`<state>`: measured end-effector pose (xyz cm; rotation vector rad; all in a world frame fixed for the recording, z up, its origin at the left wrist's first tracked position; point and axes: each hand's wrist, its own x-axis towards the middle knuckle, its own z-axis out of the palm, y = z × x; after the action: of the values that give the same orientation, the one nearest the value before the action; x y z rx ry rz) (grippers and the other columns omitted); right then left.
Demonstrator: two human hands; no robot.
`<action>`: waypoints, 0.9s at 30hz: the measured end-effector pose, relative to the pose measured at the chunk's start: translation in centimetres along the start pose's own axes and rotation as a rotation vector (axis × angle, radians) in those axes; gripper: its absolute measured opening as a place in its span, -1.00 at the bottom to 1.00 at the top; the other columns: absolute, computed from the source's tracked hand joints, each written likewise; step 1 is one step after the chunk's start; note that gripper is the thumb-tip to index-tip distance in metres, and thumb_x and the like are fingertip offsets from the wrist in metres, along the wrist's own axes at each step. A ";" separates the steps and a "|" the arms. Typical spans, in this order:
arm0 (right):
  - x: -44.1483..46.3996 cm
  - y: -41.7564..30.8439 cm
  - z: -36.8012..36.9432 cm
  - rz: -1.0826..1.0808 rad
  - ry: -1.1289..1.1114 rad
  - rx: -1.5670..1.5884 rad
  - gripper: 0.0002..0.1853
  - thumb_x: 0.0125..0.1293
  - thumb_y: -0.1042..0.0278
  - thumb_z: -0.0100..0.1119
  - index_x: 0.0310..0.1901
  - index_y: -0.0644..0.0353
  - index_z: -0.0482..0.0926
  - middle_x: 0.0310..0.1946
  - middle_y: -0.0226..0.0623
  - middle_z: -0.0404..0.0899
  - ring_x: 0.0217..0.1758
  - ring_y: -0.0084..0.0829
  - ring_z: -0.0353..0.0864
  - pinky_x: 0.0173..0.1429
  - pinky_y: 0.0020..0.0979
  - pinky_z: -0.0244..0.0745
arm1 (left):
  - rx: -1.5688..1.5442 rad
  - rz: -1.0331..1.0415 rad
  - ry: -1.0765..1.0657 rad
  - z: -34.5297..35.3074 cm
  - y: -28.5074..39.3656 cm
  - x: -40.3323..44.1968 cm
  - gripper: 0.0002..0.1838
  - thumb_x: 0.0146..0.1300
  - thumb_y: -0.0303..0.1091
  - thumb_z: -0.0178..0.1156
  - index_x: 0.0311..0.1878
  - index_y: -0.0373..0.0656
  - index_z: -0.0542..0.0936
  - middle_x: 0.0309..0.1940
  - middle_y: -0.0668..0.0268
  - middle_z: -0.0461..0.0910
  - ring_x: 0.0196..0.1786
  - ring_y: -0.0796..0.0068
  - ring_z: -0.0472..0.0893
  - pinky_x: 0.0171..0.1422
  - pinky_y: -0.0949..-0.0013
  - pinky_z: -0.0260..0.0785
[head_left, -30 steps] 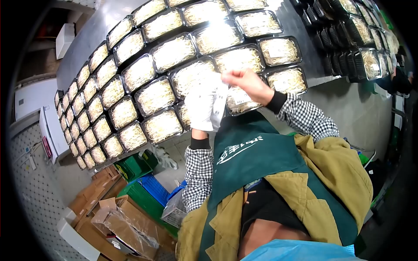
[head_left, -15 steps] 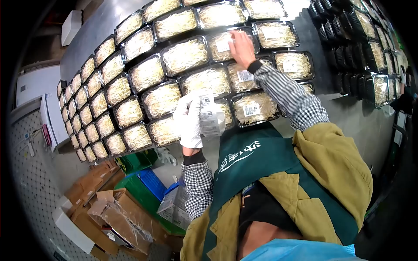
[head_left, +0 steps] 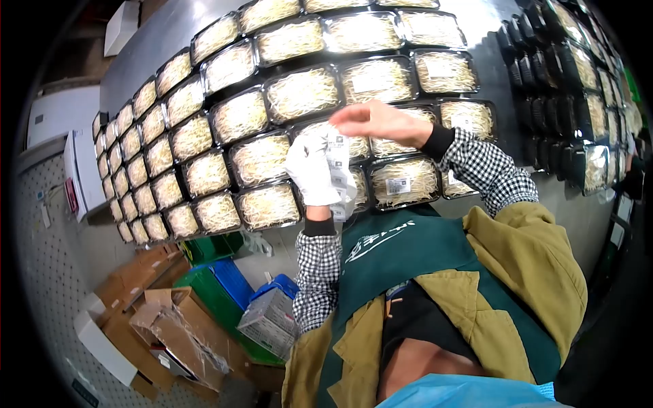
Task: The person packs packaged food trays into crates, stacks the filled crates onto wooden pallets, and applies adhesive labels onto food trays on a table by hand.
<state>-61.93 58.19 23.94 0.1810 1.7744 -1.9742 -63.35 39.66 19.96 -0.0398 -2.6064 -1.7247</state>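
My left hand (head_left: 311, 173), in a white glove, is closed around a strip of printed labels (head_left: 338, 160) that hangs down over the table edge. At the strip's top, the fingertips of my bare right hand (head_left: 384, 124) are pinched together on a label. Under and around both hands, black trays of bean sprouts with clear tops stand in rows. One sprout tray (head_left: 405, 182) just below my right hand bears a white label. Another labelled tray (head_left: 376, 79) lies above that hand. The trays directly beneath my hands are partly hidden.
The trays cover much of a metal table (head_left: 146, 61). Stacked sprout trays (head_left: 592, 115) stand at the right. Below the table on the left are cardboard boxes (head_left: 180, 326), a green crate (head_left: 207, 285) and a grey box (head_left: 271, 319).
My right hand has left a labelled tray farther up the table and come down and left to the label strip. The left hand has risen slightly and shifted right with the strip.
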 end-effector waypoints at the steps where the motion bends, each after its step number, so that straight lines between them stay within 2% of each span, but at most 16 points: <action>1: 0.5 0.5 0.8 0.016 -0.013 -0.015 -0.61 0.15 0.05 0.29 -0.16 0.21 0.63 -0.28 -0.36 0.63 -0.15 -0.57 0.53 0.08 -0.47 0.35 | -0.006 0.012 0.018 0.0 0.0 0.2 -0.73 0.20 -0.41 0.21 -0.59 -0.24 0.44 -0.70 0.47 0.36 -0.58 0.69 0.23 -0.51 0.51 0.12; 3: 1.3 1.0 0.3 -0.039 0.011 -0.007 -0.70 0.16 0.12 0.29 -0.24 0.21 0.65 -0.35 -0.40 0.63 -0.25 -0.58 0.54 0.00 -0.49 0.39 | -0.010 -0.007 -0.060 -0.6 1.2 0.3 -0.83 0.17 -0.43 0.22 -0.51 -0.26 0.53 -0.65 0.41 0.45 -0.54 0.67 0.34 -0.47 0.48 0.21; 5: 3.2 2.2 -2.5 -0.105 0.134 -0.006 -0.73 0.18 0.16 0.27 -0.22 0.19 0.65 -0.35 -0.41 0.63 -0.31 -0.62 0.54 -0.08 -0.53 0.41 | -0.077 0.112 -0.335 -1.1 0.9 0.7 -0.90 0.15 -0.44 0.22 -0.40 -0.28 0.60 -0.56 0.35 0.54 -0.48 0.65 0.44 -0.40 0.48 0.31; 7: 6.3 2.4 -8.2 -0.244 0.387 -0.218 -0.70 0.25 0.07 0.17 -0.19 0.13 0.64 -0.34 -0.37 0.64 -0.31 -0.60 0.57 -0.15 -0.49 0.47 | -0.293 -0.117 -0.500 -2.6 2.6 0.3 -0.91 0.14 -0.45 0.21 -0.32 -0.28 0.61 -0.40 0.34 0.61 -0.39 0.62 0.52 -0.28 0.52 0.38; 8: 8.4 2.5 -11.3 -0.099 0.527 -0.522 -0.66 0.29 0.01 0.07 -0.23 0.12 0.65 -0.33 -0.33 0.64 -0.33 -0.56 0.58 -0.17 -0.44 0.47 | -0.307 -0.167 -0.492 -3.4 2.3 0.2 -0.89 0.15 -0.45 0.21 -0.28 -0.27 0.60 -0.38 0.34 0.62 -0.37 0.62 0.54 -0.25 0.53 0.40; 10: 13.4 4.9 -16.8 -0.394 0.743 -1.028 -0.54 0.24 -0.12 0.05 -0.31 0.17 0.65 -0.37 -0.22 0.62 -0.31 -0.33 0.57 -0.14 -0.24 0.45 | -0.399 -0.312 -0.437 -4.7 3.2 -0.3 -0.86 0.16 -0.46 0.22 -0.22 -0.29 0.58 -0.33 0.32 0.62 -0.30 0.61 0.56 -0.19 0.53 0.42; 13: 17.2 6.0 -16.0 -0.276 0.948 -1.154 -0.54 0.16 -0.15 0.13 -0.25 0.14 0.63 -0.26 -0.19 0.53 -0.18 -0.22 0.52 -0.10 -0.18 0.38 | -0.575 -0.413 -0.295 -5.3 3.6 0.0 -0.75 0.19 -0.45 0.23 -0.08 -0.34 0.54 -0.28 0.28 0.62 -0.25 0.62 0.56 -0.12 0.54 0.42; 15: 17.6 7.2 -15.5 -0.302 1.029 -1.190 -0.61 0.15 0.03 0.16 -0.11 0.14 0.56 -0.21 -0.19 0.46 -0.12 -0.19 0.47 -0.04 -0.20 0.33 | -0.560 -0.372 -0.181 -4.6 5.3 0.5 -0.73 0.20 -0.46 0.21 -0.04 -0.36 0.52 -0.28 0.29 0.62 -0.26 0.63 0.57 -0.12 0.54 0.43; 18: 17.7 8.4 -16.0 -0.471 1.172 -1.086 -0.68 0.17 0.33 0.10 -0.03 0.19 0.48 -0.21 -0.14 0.48 -0.10 -0.17 0.48 -0.01 -0.22 0.35 | -0.360 -0.279 -0.295 -5.4 4.6 1.2 -0.80 0.23 -0.49 0.15 -0.09 -0.33 0.58 -0.23 0.30 0.61 -0.25 0.64 0.54 -0.11 0.57 0.38; 20: 15.4 7.6 -13.3 -0.357 0.995 -0.779 -0.72 0.21 0.31 0.08 -0.06 0.20 0.50 -0.19 -0.14 0.53 -0.08 -0.22 0.51 -0.01 -0.24 0.41 | -0.288 -0.126 -0.262 -4.0 3.7 1.8 -0.85 0.26 -0.42 0.16 -0.16 -0.25 0.61 -0.36 0.35 0.62 -0.35 0.68 0.52 -0.23 0.58 0.36; 21: 12.1 3.9 -9.9 -0.007 0.570 -0.354 -0.70 0.26 0.20 0.06 -0.07 0.21 0.51 -0.18 -0.19 0.55 -0.07 -0.35 0.52 -0.04 -0.29 0.46 | -0.182 -0.112 -0.227 -3.3 4.1 2.0 -0.86 0.26 -0.39 0.16 -0.25 -0.28 0.60 -0.46 0.39 0.58 -0.41 0.71 0.46 -0.31 0.58 0.31; 22: 10.4 4.1 -7.4 -0.180 0.231 -0.179 -0.64 0.27 0.08 0.06 -0.09 0.22 0.52 -0.23 -0.27 0.54 -0.19 -0.46 0.51 -0.10 -0.38 0.46 | -0.133 -0.133 -0.169 -2.5 3.6 2.3 -0.85 0.27 -0.39 0.15 -0.31 -0.30 0.58 -0.51 0.39 0.54 -0.44 0.72 0.42 -0.35 0.57 0.29; 23: 7.7 2.1 -4.4 -0.071 -0.066 -0.036 -0.60 0.27 0.02 0.07 -0.09 0.22 0.52 -0.28 -0.32 0.51 -0.33 -0.50 0.46 -0.15 -0.47 0.45 | -0.082 -0.152 -0.114 -1.5 2.8 2.5 -0.83 0.27 -0.40 0.14 -0.37 -0.31 0.56 -0.56 0.40 0.51 -0.47 0.72 0.39 -0.38 0.56 0.26; 24: 5.8 1.9 -2.1 -0.004 -0.133 0.201 -0.61 0.25 0.01 0.11 -0.15 0.21 0.57 -0.41 -0.40 0.50 -0.43 -0.55 0.41 -0.22 -0.56 0.39 | -0.198 -0.041 -0.012 -0.2 2.6 2.9 -0.79 0.28 -0.42 0.12 -0.46 -0.33 0.52 -0.62 0.41 0.47 -0.50 0.72 0.35 -0.42 0.55 0.22; 25: 4.2 1.4 -0.7 -0.097 -0.107 -0.038 -0.62 0.25 -0.01 0.12 -0.25 0.19 0.63 -0.52 -0.46 0.48 -0.49 -0.60 0.38 -0.30 -0.58 0.32 | -0.112 -0.072 -0.039 -0.1 1.9 3.3 -0.81 0.26 -0.43 0.15 -0.46 -0.32 0.54 -0.63 0.41 0.47 -0.52 0.71 0.35 -0.44 0.54 0.23; 27: 3.7 0.7 -1.3 -0.165 0.015 -0.072 -0.61 0.22 -0.05 0.17 -0.32 0.17 0.66 -0.57 -0.46 0.50 -0.54 -0.64 0.35 -0.37 -0.58 0.27 | -0.246 -0.179 -0.116 0.6 1.6 3.6 -0.86 0.20 -0.44 0.21 -0.42 -0.31 0.57 -0.60 0.40 0.50 -0.50 0.72 0.38 -0.41 0.55 0.26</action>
<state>-65.15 58.43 21.57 0.0271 1.9217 -2.0210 -66.91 40.89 21.27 0.0976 -2.5263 -2.1575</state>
